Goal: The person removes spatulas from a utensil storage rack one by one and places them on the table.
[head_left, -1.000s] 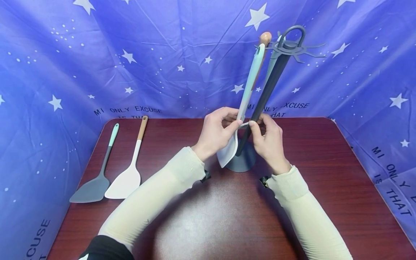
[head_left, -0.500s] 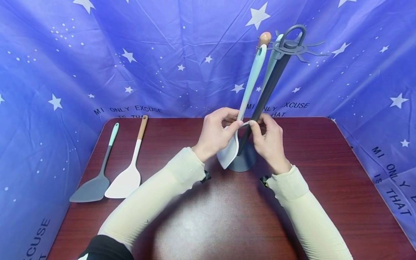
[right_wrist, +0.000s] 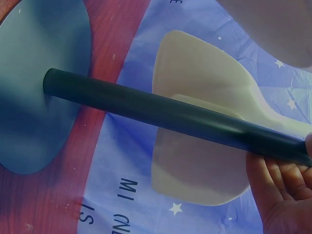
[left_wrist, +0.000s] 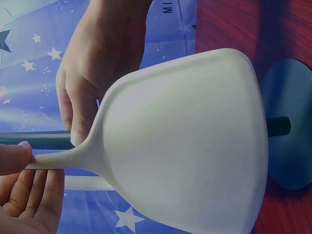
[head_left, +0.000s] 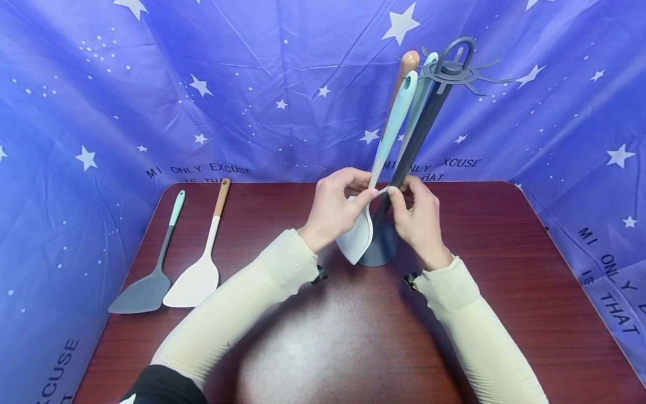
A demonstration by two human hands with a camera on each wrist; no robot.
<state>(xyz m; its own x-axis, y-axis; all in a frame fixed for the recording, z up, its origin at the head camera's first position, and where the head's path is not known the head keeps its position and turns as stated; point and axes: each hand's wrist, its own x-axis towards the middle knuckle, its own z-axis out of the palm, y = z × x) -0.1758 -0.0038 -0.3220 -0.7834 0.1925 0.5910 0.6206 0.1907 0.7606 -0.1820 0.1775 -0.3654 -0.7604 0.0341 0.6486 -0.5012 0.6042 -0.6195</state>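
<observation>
My left hand [head_left: 333,207] pinches the neck of a white spatula [left_wrist: 185,141] between thumb and fingers. Its mint handle [head_left: 396,129] slants up to the hook ring [head_left: 449,73] of a dark grey utensil stand. With my right hand [head_left: 419,219] I grip the stand's pole [right_wrist: 146,109], which rises from a round base [head_left: 381,252]. Behind the spatula, a wooden-handled utensil [head_left: 409,64] and another mint-handled utensil [head_left: 421,101] hang at the ring. A second pale blade [right_wrist: 209,73] shows behind the pole in the right wrist view.
On the left of the dark red table [head_left: 323,336] lie a grey spatula [head_left: 143,292] with a mint handle and a white spatula [head_left: 197,280] with a wooden handle. A blue star-printed curtain [head_left: 282,67] stands round the back and sides.
The hook ring has turned slightly. The front mint handle has shifted right and a little down, away from the wooden handle, and the white blade has swung right. Both hands hold nearly the same place.
</observation>
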